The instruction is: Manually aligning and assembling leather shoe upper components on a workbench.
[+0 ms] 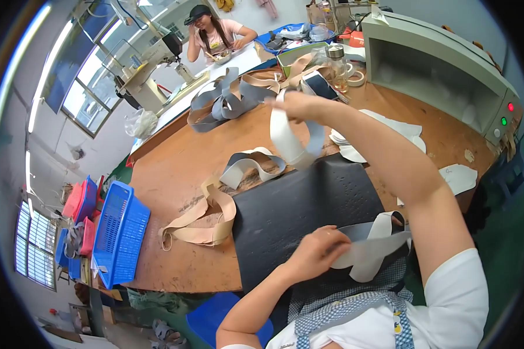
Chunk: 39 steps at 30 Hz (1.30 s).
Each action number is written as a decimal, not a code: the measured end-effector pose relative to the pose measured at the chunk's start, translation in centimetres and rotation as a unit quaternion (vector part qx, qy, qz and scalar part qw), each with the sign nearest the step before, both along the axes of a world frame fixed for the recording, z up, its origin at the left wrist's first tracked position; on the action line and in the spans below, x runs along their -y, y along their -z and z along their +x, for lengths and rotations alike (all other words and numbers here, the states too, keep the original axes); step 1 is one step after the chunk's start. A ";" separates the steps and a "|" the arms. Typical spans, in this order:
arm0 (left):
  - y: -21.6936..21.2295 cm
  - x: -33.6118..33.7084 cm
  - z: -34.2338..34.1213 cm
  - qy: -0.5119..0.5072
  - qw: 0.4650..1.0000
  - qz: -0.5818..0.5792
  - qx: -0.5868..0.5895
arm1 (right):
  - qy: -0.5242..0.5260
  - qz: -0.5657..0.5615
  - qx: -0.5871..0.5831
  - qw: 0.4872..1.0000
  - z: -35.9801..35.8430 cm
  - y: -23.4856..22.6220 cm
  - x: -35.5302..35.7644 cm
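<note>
My left hand (317, 254), low and close to my body, pinches a pale grey-white looped strip (371, 251) that looks like leather or fabric. My right hand (301, 107) reaches across to the far middle of the table, its fingers closed on a white strip (286, 139) that hangs down in a curve. Below this strip lies a black mat (303, 212) covered with small marks. Left of the mat rest a beige looped strip (206, 224) and, a bit farther off, a white and grey strip (253, 166).
Grey strips (230, 102) are heaped at the back. A glass bottle (337, 67) and tape rolls (356, 78) stand near a grey machine (442, 75) with lit buttons. White flat pieces (384, 134) lie rightward. A blue basket (119, 232) stands left; another person (218, 35) sits beyond.
</note>
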State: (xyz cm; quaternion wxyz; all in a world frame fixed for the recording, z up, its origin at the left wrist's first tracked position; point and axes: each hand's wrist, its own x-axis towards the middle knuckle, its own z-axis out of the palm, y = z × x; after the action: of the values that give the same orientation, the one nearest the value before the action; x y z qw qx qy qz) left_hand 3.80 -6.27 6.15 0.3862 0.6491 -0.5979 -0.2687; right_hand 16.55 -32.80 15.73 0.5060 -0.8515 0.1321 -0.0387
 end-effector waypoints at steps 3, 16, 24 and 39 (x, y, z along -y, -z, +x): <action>0.6 -2.4 2.6 -0.256 0.956 -0.049 -0.136 | -0.141 -0.233 0.026 0.962 -2.6 2.9 -1.8; 2.7 -8.0 7.3 -0.491 0.719 -0.226 -0.437 | -0.027 -0.222 0.142 0.964 -24.8 7.6 -11.5; 2.2 -8.7 5.4 -0.447 0.723 -0.234 -0.472 | 0.035 -0.381 0.034 0.923 -26.2 12.6 -15.3; 0.2 -16.2 1.5 -0.328 0.864 0.011 -0.382 | -0.004 -0.361 0.038 0.932 -24.3 12.7 -16.1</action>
State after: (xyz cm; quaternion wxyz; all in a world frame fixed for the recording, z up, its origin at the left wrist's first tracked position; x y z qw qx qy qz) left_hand 5.32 9.92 5.97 0.6427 0.6585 -0.1531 -0.3604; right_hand -7.75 -16.69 3.04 0.1687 -0.9751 0.0867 -0.1145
